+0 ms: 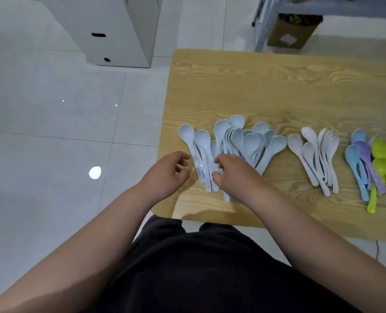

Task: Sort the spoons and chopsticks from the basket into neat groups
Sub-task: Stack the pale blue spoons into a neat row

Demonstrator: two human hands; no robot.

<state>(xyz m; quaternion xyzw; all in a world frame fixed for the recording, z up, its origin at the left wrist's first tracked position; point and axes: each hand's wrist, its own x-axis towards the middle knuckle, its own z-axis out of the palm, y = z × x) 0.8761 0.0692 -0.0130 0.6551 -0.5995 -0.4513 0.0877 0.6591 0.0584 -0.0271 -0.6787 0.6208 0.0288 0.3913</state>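
- On the light wood-grain table (255, 86), a large fanned heap of pale blue plastic soup spoons (248, 141) is laid near the front left corner. The bowls are turned away from the person and the handles run back toward the body.
- At the left edge of that heap, a few separate pale blue spoons (195, 152) are set slightly apart. Their long axes are nearly parallel and lean a little leftward at the bowl end.
- These separate spoons are bracketed by the two hands. The left hand (167, 172) is held just beside their handles on the left, and the right hand (237, 177) is laid over the handle ends on their right.
- The left hand's fingers (183, 157) are loosely curled around nothing, with the tips close to the nearest handle but apart from it.
- The right hand's fingers (219, 162) are bent down onto the handles. Whether a handle is actually pinched cannot be told.
- The coming move is judged to be a squaring-up of the handles. The stray spoons would be pushed rightward by the left hand, against the heap steadied by the right, across their long axis.
- Further right, a group of white plastic spoons (316, 159) and a group of blue, purple and lime-green plastic spoons (368, 163) are already laid out in the same orientation.
- No basket is seen.
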